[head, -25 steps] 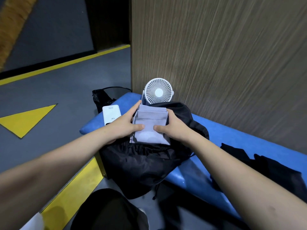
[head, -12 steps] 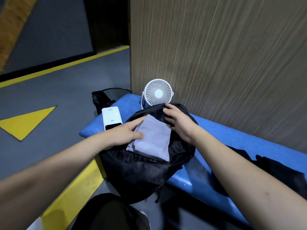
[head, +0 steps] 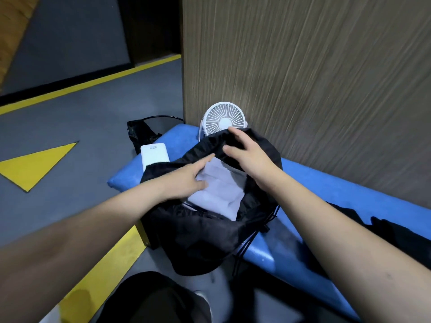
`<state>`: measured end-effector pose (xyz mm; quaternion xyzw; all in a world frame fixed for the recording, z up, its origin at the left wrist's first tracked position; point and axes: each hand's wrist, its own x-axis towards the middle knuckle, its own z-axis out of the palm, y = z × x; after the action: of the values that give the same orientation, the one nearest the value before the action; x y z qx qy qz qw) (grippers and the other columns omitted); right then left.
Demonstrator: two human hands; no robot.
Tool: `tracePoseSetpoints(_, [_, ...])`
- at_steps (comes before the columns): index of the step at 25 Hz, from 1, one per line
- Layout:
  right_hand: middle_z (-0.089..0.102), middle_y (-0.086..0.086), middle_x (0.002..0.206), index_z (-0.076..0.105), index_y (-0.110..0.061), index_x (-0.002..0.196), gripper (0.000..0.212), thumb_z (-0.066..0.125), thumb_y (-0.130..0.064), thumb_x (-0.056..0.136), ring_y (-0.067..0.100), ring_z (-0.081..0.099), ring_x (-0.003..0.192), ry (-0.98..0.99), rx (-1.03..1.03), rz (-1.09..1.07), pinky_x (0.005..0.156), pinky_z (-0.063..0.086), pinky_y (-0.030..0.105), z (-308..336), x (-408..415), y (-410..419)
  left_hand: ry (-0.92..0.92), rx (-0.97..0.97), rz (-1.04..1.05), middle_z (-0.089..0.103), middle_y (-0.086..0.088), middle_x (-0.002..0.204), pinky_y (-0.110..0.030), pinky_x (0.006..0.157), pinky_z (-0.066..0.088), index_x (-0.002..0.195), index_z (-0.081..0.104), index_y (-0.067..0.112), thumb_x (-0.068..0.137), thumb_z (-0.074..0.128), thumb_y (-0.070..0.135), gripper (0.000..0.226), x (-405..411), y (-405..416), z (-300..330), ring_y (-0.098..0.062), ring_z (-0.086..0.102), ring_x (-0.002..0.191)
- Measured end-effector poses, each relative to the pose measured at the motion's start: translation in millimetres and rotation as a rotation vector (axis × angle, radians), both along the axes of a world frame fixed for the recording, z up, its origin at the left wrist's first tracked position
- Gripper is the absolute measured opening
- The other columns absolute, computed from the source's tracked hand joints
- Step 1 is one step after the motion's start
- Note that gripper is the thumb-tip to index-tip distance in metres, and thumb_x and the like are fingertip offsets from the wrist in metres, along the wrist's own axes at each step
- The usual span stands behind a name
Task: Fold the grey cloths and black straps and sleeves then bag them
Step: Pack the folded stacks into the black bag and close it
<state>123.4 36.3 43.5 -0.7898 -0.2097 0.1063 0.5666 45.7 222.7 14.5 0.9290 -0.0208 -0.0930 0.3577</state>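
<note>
Since half a second ago the grey cloth (head: 217, 192) has slid deeper into the black bag (head: 198, 234), and the bag's far rim has come up over the cloth's top edge.

Left hand (head: 186, 180): palm down on the cloth's left side, fingers fairly straight and pointing into the opening, fingertips under the far rim. It looks like it presses the cloth rather than gripping it, but the thumb side is blurred.

Right hand (head: 247, 155): at the far rim, fingers curled over the black fabric with the thumb beneath, pinching the rim and holding it up. The cloth lies just below and toward the viewer from these fingers; I can't tell whether they touch it.

Cloth: folded flat, mostly inside the bag mouth, lower right part exposed.

The bag sits on the near end of a blue bench (head: 349, 197), its bottom hanging over the edge. A white fan (head: 221, 120) stands right behind the bag, and a white power bank (head: 154, 155) lies to its left. More black fabric (head: 396, 231) lies on the bench to the right, well apart from both hands.
</note>
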Motion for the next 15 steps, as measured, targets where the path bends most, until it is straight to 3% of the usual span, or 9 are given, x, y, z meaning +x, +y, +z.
tracePoseSetpoints(1, [0.052,-0.012,0.131,0.042,-0.027,0.151,0.063,0.068,-0.021,0.093,-0.011,0.053,0.105,-0.081,-0.111,-0.004,0.106,0.039,0.019,-2.3,-1.1,-5.8,-0.049,0.027,0.026,0.037,0.001,0.156,-0.016,0.103,0.03,0.158,0.012,0.04,0.096,0.061,0.022,0.081,0.5,-0.5,-1.2,-0.012,0.037,0.14])
tracePoseSetpoints(3, [0.052,-0.007,0.129,0.041,-0.029,0.15,0.068,0.072,-0.024,0.09,0.0,0.056,0.103,-0.257,-0.298,0.04,0.105,0.044,0.026,-8.1,-6.5,-17.8,-0.093,0.082,0.081,0.049,-0.007,0.136,-0.029,0.1,0.041,0.156,0.014,0.044,0.093,0.065,0.028,0.082,1.3,0.1,-3.1,-0.022,0.051,0.124])
tracePoseSetpoints(5, [0.047,-0.004,0.136,0.043,-0.033,0.147,0.07,0.075,-0.034,0.085,0.01,0.052,0.12,-0.443,-0.444,0.116,0.107,0.044,0.034,-16.3,-14.6,-26.8,-0.123,0.104,0.099,0.051,-0.007,0.128,-0.032,0.094,0.044,0.154,0.021,0.042,0.092,0.065,0.029,0.077,0.0,-2.3,-1.5,-0.022,0.054,0.114])
tracePoseSetpoints(8, [0.035,-0.003,0.156,0.049,-0.037,0.144,0.065,0.069,-0.057,0.085,0.018,0.034,0.143,-0.601,-0.636,0.236,0.115,0.034,0.043,-25.4,-28.3,-28.4,-0.168,0.133,0.093,0.047,-0.002,0.138,-0.03,0.092,0.042,0.149,0.034,0.033,0.094,0.063,0.031,0.062,-11.0,-3.8,5.0,-0.019,0.054,0.119])
tracePoseSetpoints(12, [0.008,-0.005,0.169,0.026,-0.045,0.155,0.077,0.053,-0.071,0.088,0.015,0.006,0.155,-0.445,-0.814,0.322,0.122,0.015,0.048,-31.2,-41.8,-30.1,-0.223,0.171,-0.029,0.033,0.017,0.15,-0.031,0.108,0.038,0.15,0.031,0.042,0.096,0.059,0.041,0.061,-41.7,0.3,7.8,-0.007,0.041,0.134])
tracePoseSetpoints(15, [-0.001,-0.007,0.169,0.013,-0.054,0.154,0.086,0.055,-0.076,0.083,0.026,0.014,0.153,-0.266,-0.835,0.306,0.12,0.022,0.053,-36.0,-49.7,-33.3,-0.137,0.311,-0.125,0.011,0.024,0.161,-0.028,0.111,0.033,0.151,0.013,0.057,0.096,0.051,0.055,0.067,-55.1,4.3,-4.7,-0.004,0.026,0.144])
